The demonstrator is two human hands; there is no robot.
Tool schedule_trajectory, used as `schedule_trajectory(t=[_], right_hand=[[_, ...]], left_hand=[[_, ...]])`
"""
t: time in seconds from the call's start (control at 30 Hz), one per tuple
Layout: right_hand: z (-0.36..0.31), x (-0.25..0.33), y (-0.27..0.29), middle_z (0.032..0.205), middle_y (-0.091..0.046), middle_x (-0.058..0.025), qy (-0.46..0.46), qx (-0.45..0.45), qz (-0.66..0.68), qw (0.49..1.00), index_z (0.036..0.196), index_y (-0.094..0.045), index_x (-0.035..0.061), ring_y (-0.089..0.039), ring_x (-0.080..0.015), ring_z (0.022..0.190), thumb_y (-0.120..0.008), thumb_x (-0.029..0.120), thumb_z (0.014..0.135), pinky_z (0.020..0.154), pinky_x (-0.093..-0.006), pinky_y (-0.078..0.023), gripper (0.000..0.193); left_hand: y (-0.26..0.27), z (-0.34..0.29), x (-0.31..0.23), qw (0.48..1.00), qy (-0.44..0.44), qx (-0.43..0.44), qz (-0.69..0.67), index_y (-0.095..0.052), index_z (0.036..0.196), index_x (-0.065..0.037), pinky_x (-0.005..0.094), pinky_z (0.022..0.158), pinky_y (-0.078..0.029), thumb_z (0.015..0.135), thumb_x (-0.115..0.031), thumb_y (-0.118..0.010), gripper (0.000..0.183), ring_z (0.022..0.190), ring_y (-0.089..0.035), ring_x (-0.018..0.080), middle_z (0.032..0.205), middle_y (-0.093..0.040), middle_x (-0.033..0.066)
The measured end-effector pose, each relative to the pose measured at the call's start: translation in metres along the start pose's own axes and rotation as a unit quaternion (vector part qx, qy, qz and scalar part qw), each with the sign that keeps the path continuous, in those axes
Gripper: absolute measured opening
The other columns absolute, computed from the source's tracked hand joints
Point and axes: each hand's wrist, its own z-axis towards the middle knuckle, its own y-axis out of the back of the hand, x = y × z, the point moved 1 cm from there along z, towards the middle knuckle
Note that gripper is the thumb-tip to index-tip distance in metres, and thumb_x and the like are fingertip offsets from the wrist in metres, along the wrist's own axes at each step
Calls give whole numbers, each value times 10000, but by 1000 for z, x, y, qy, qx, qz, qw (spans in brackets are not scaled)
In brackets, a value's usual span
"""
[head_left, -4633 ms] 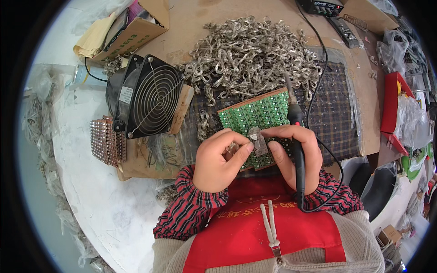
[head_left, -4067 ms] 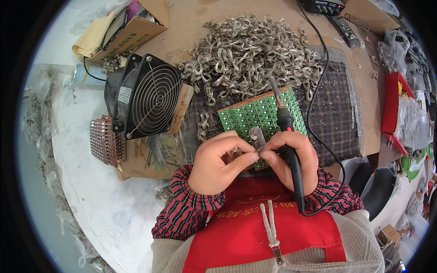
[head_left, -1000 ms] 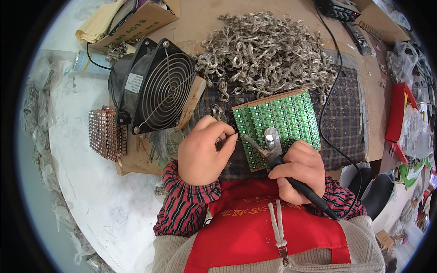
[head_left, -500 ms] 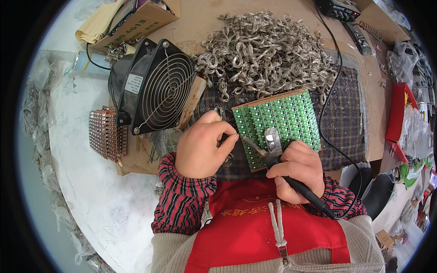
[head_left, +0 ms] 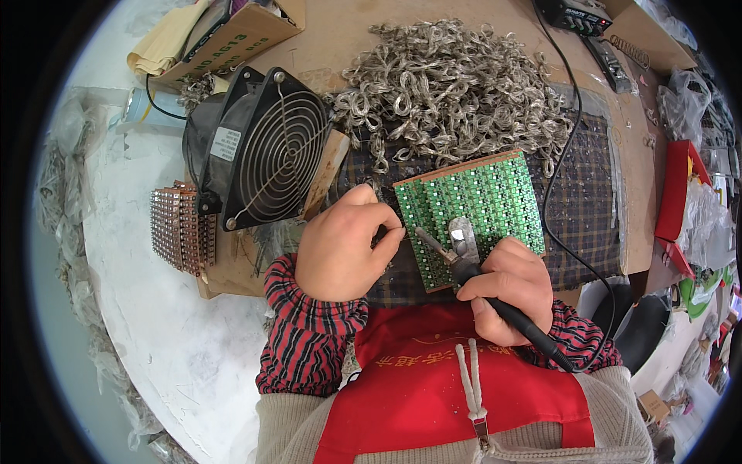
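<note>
Here, green circuit board [head_left: 471,213] flat on checked mat, near counter edge. Right hand [head_left: 506,298], fingers clenched on soldering iron [head_left: 471,278], tip at board's left part; left hand [head_left: 344,247] pinching at board's left edge, contents unclear. Best kept steady, touches brief.

Glossy green circuit board [head_left: 471,209] on woven checked cloth [head_left: 583,209].
</note>
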Motion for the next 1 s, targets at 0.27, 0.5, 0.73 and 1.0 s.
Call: schedule_trajectory(t=[0.27, 0.5, 0.73, 1.0], right_hand=[[-1, -1, 0, 672, -522, -56, 3, -7, 3, 1000, 872, -699, 81, -512, -259, 595, -683, 12, 634, 560, -373, -395, 248], [-4, -3, 2, 675, -520, -57, 6, -18, -1, 1000, 882, -699, 81, -502, -262, 590, -691, 17, 654, 558, -374, -383, 236], [-5, -7, 15, 705, -562, -67, 19, -58, -6, 998, 923, -712, 54, -496, -254, 598, -694, 54, 722, 565, -380, -380, 202], [12, 6, 31, 761, -592, -79, 40, -85, -65, 993, 1013, -707, 29, -538, -248, 651, -687, 10, 782, 602, -370, -434, 233]], left_hand=[[-3, -3, 4, 1000, -1, -2, -4, -692, 827, -65, 431, 675, -516, 840, -152, -739, 100, 780, -641, 324, 862, -582, 96], [4, 0, -6, 1000, -2, 0, -14, -722, 899, -51, 397, 658, -500, 847, -116, -743, 86, 746, -622, 282, 852, -584, 86], [46, -39, -64, 941, -256, -216, -59, -756, 930, -67, 328, 601, -476, 842, -80, -714, 98, 674, -601, 167, 806, -657, 47], [57, -76, -159, 912, -257, -293, -129, -700, 835, -277, 295, 733, -494, 904, -335, -628, 115, 719, -620, 92, 861, -689, -111]])
